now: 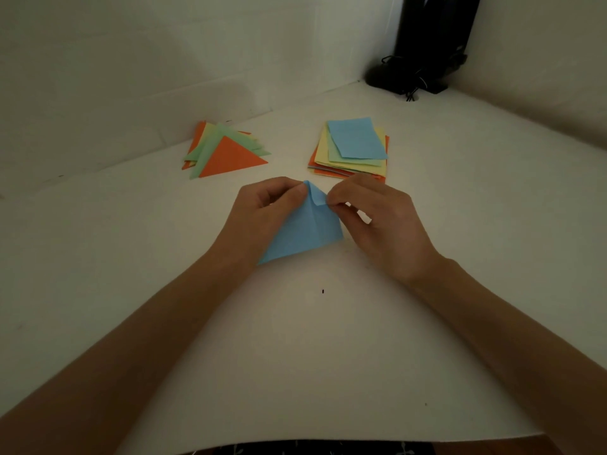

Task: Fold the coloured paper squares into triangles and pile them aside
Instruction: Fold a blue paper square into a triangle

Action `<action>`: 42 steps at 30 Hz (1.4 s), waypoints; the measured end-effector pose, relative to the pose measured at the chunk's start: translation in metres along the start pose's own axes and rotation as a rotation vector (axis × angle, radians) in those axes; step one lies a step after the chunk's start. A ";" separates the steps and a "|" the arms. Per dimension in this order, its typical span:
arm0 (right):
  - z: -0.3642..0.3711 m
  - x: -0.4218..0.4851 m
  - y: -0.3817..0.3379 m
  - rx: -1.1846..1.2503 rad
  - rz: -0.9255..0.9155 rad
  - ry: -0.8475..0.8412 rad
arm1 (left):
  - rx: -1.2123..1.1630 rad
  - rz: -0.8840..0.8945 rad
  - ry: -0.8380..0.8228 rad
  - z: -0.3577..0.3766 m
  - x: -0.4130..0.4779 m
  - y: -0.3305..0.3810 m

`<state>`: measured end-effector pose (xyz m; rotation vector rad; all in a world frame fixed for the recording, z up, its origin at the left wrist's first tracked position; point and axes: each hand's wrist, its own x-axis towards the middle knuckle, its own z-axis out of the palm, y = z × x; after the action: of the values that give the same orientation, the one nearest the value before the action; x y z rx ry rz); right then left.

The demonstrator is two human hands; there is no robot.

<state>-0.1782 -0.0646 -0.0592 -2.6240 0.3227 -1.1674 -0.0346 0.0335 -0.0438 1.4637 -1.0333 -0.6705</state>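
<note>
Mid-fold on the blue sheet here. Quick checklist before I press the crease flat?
1. Both hands on the blue paper: the left hand and the right hand pinch its far corner. Ok.
2. Far corner lying flat: the tip looks curled over. Not ok.
3. Side edges matched up: the hands cover them. Cannot tell.
4. Fold pressed down: the paper looks tented along a middle ridge. Not ok.
5. Top of the triangle pile, far left, free to take it. Ok.
6. Sheets left in the stack of squares, blue on top. Ok.
</note>
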 end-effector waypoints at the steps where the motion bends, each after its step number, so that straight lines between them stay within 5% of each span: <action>1: 0.000 0.000 0.001 -0.015 -0.024 -0.016 | 0.011 0.000 0.004 -0.001 0.001 0.000; 23: -0.001 0.000 0.001 -0.101 -0.116 -0.090 | 0.140 0.145 -0.029 -0.004 0.001 -0.004; 25: -0.004 0.000 -0.004 0.055 -0.001 -0.064 | 0.151 0.160 -0.020 -0.003 0.001 -0.005; 28: -0.008 0.003 -0.015 0.367 0.402 -0.034 | 0.161 0.183 -0.036 -0.002 0.000 -0.005; 32: -0.007 0.008 -0.020 0.755 0.802 -0.155 | 0.132 0.235 -0.066 -0.001 -0.002 -0.004; 37: -0.009 0.007 -0.018 0.928 0.876 -0.196 | 0.125 0.241 -0.060 -0.002 0.000 -0.006; 42: -0.007 0.005 -0.014 0.853 0.894 -0.110 | 0.042 0.117 -0.022 -0.002 0.002 -0.007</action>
<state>-0.1783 -0.0535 -0.0464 -1.5015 0.6871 -0.6207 -0.0301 0.0327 -0.0499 1.4229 -1.1466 -0.5851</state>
